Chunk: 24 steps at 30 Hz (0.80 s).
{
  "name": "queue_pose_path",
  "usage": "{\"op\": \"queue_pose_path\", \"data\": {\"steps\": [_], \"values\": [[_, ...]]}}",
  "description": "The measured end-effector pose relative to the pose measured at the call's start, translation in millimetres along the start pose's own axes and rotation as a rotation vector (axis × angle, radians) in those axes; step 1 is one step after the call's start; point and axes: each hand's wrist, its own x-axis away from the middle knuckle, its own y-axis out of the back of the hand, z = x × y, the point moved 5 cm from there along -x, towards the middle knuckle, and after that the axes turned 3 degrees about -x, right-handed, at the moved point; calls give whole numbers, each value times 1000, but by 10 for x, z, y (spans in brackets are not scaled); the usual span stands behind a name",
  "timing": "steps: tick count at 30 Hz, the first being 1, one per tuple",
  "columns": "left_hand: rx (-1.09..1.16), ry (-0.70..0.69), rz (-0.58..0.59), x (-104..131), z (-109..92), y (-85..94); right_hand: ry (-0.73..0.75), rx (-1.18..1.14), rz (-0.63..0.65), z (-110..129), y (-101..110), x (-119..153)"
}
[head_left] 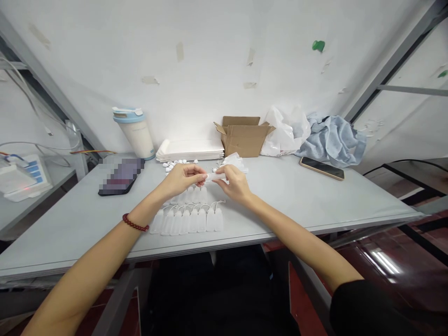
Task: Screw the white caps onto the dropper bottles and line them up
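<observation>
My left hand and my right hand meet above the middle of the table. Between them they pinch a small translucent white piece, one end in each hand's fingertips. Just below lie several translucent white tags with cords in a row, and part of a second row shows behind them, partly hidden by my left hand. Small white pieces lie behind my left hand. A pile of clear pieces sits behind my right hand.
On the grey table, a cup, white stacked sheets, an open cardboard box, a plastic bag and blue cloth line the wall. One phone lies left, another right.
</observation>
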Motion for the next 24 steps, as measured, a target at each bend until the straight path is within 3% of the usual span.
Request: {"op": "queue_pose_path", "data": {"steps": [4,7,12,17,24], "values": [[20,74,76,5,45,-37,39,5,-85,19,20,-1],[-8,31,149,29,18,-74,37,3,-85,19,20,-2],[-58,-164,21,43,-70,-34,14,-26,-72,-7,28,-2],[-105,-161,90,19,-20,-77,-37,-20,-48,-22,8,-1],[-49,-86,89,30,-33,-76,-146,-144,123,60,-27,-23]]}}
